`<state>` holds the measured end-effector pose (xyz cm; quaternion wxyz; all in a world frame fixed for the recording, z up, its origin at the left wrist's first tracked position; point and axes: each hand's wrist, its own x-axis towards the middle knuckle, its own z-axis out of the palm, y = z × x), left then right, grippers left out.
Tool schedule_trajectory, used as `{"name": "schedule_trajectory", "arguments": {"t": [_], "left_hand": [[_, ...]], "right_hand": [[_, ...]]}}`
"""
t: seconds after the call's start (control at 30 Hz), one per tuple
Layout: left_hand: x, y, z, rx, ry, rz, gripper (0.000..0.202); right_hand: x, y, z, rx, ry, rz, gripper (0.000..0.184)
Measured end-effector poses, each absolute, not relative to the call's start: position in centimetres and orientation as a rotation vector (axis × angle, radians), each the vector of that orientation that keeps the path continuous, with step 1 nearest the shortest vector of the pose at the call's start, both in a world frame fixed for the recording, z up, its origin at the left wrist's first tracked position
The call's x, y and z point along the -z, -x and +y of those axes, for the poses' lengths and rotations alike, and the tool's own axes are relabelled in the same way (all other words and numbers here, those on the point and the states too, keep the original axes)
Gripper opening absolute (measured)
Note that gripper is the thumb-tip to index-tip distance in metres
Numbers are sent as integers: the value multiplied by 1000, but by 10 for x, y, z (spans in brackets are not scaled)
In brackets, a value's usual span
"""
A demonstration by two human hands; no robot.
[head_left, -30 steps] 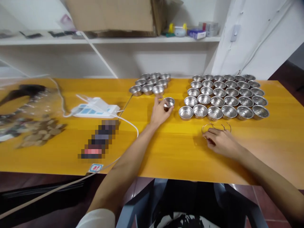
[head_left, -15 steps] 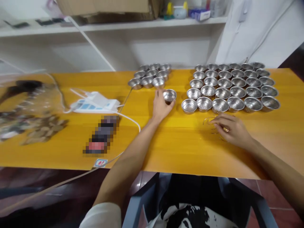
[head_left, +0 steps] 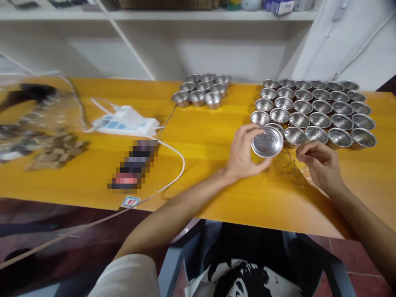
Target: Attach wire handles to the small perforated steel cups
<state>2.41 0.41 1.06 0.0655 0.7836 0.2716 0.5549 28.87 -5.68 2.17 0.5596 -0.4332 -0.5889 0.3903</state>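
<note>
Gripping a steel cup point(head_left: 267, 142) in the left hand point(head_left: 243, 156), over the yellow bench point(head_left: 210, 140).
Running left to right: past brown pieces point(head_left: 57, 154) in a loose heap, past a white power strip point(head_left: 123, 123) (trailing a cable nearby), past nine cups point(head_left: 197, 98) grouped at the far side, then to the steel cup, tilted and partly hiding the near left corner of the rows of cups point(head_left: 320, 119); finally, curling the right hand point(head_left: 320, 165) beside thin wire rings point(head_left: 293, 165), cannot tell whether grasping one.
</note>
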Motion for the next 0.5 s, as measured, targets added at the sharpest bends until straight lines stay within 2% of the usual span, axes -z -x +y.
{"name": "schedule_trajectory", "arguments": {"t": [0.13,0.27,0.5], "left_hand": [[-5,-37,-18,-1513,-2374,641,81],[2,-36,-14,-1494,-2384,618,79],[4,-37,-5,-1530,-2307,681,74]], "right_hand": [[-28,-283,-57,-1024,902,-1257,10],[-30,-283,-54,-1078,800,-1225,17],[-27,-283,-53,-1054,938,-1240,20]]}}
